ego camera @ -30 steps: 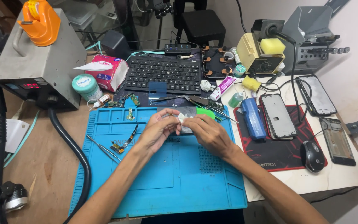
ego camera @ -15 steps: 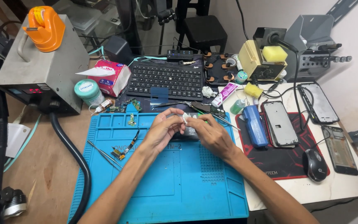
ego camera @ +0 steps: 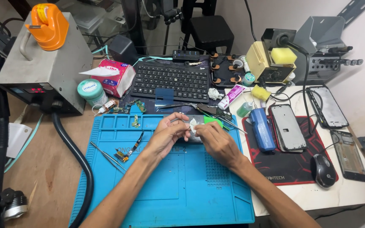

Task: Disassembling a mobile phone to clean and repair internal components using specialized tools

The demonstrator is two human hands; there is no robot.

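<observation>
1. Left hand (ego camera: 165, 134) and right hand (ego camera: 216, 141) both pinch a small white wipe (ego camera: 194, 125) over the blue repair mat (ego camera: 170, 194).
2. Rub lightly — keep the grey part (ego camera: 199, 137) underneath steady.

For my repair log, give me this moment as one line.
left hand: pinching white wipe | right hand: on wipe, over grey part | surface: blue mat | nearby: tweezers, keyboard

Your left hand (ego camera: 165, 134) and right hand (ego camera: 216, 141) met over the blue work mat (ego camera: 170, 190), pinching a small white wipe (ego camera: 193, 125) against a grey phone part (ego camera: 191, 133); tweezers (ego camera: 106, 155) lay nearby.
</observation>
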